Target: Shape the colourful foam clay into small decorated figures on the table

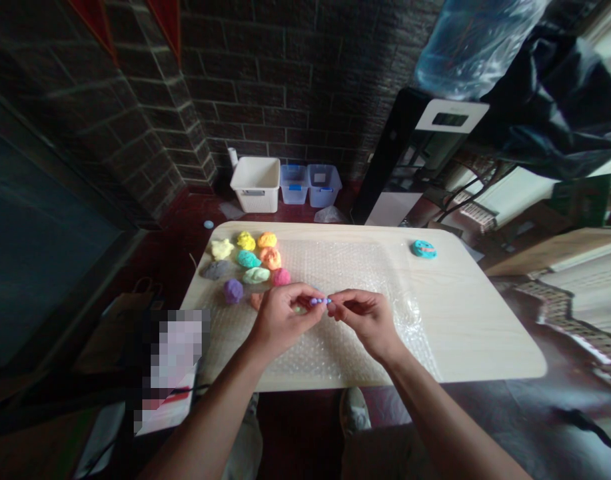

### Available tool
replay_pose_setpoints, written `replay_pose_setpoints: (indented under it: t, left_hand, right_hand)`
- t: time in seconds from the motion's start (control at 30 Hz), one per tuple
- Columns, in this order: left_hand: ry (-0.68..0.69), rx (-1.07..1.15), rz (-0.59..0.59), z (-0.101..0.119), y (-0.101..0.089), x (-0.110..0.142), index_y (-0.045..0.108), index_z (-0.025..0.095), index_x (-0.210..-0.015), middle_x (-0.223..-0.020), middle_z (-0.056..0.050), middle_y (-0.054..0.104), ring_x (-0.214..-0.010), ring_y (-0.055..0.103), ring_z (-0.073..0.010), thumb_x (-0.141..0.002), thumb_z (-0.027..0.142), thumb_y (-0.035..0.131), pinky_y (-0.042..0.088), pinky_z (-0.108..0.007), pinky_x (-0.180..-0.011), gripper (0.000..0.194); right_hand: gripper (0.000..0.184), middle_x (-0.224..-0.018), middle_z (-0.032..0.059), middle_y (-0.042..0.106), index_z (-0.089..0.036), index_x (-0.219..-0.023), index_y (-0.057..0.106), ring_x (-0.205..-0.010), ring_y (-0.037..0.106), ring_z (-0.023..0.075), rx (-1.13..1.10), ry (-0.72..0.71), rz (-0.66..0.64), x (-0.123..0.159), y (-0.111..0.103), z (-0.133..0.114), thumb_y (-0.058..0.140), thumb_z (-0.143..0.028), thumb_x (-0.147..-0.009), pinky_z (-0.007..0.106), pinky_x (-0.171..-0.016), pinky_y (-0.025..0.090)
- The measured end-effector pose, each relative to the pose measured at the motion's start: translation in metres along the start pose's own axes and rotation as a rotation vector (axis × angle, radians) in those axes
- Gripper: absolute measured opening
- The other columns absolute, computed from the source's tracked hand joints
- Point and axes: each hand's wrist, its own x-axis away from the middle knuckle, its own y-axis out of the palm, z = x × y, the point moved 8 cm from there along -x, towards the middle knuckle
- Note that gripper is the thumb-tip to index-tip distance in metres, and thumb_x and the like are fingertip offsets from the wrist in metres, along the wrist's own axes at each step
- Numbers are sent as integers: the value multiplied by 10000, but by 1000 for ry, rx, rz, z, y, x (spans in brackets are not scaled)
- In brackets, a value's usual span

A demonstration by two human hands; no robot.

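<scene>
My left hand (pixel 291 312) pinches a small purple modelling clay piece (pixel 318 301) that looks like a row of little beads. From the other side, my right hand (pixel 369 321) closes its fingertips on the piece's right end, where a tiny bluish bit shows. Both hands are above the bubble wrap (pixel 342 267) on the table. Left of them lie several clay lumps, among them a purple lump (pixel 233 291), a pink lump (pixel 281 277), a pale green lump (pixel 256 275) and a grey lump (pixel 215 269). A brownish lump (pixel 256 301) is partly hidden behind my left hand.
A flat teal object (pixel 424 249) with an orange strip sits at the table's (pixel 485 327) far right. Beyond the far edge, a white basket (pixel 256 187) and two blue bins (pixel 324 187) stand on the floor. A water dispenser (pixel 400 153) rises behind the table.
</scene>
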Motion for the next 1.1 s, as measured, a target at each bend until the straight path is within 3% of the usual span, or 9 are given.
replay_pose_setpoints:
  t: [0.2,0.37,0.57,0.8,0.93,1.1]
  left_hand:
    - [-1,-4,0,0,0,1,791,157,-943,-882,-75,796,-800,736,-187,-854,225,749,583,-267,-736,119]
    - [7,-18,19,1,-1,1,783,165,-965,-919,-75,795,-833,743,-189,-863,216,741,587,-270,-758,121]
    - [0,-33,5,2,1,1,773,162,-987,-937,-82,793,-862,746,-200,-859,207,746,595,-290,-784,138]
    - [-93,268,29,-5,3,-2,715,142,-1073,-1048,-114,770,-946,751,-217,-772,260,855,616,-335,-865,352]
    - [-88,269,-22,-7,5,-2,758,139,-1013,-972,-107,784,-904,751,-213,-814,296,835,611,-326,-840,264]
    - [-56,225,-5,-5,3,0,782,150,-962,-935,-95,792,-866,744,-203,-833,297,824,604,-312,-815,201]
  right_hand:
    - [186,-728,30,752,-201,-860,842,-649,637,132,-14,-1,-12,0,1,0,914,-339,-757,271,-635,524]
    - [217,-718,26,758,-217,-970,832,-642,653,136,-60,16,4,0,0,3,887,-335,-797,271,-630,524]
    - [165,-700,45,753,-187,-854,834,-616,631,135,-21,26,8,-1,0,8,847,-351,-845,271,-597,505]
    - [129,-733,32,771,-210,-894,840,-632,644,124,-180,21,20,-2,-2,10,886,-289,-802,269,-633,514]
    - [124,-737,28,769,-218,-906,842,-649,645,132,-166,18,6,-1,-2,10,884,-277,-805,286,-652,520]
    - [116,-747,23,769,-231,-904,850,-667,635,127,-119,20,18,0,-5,12,887,-267,-800,279,-658,506]
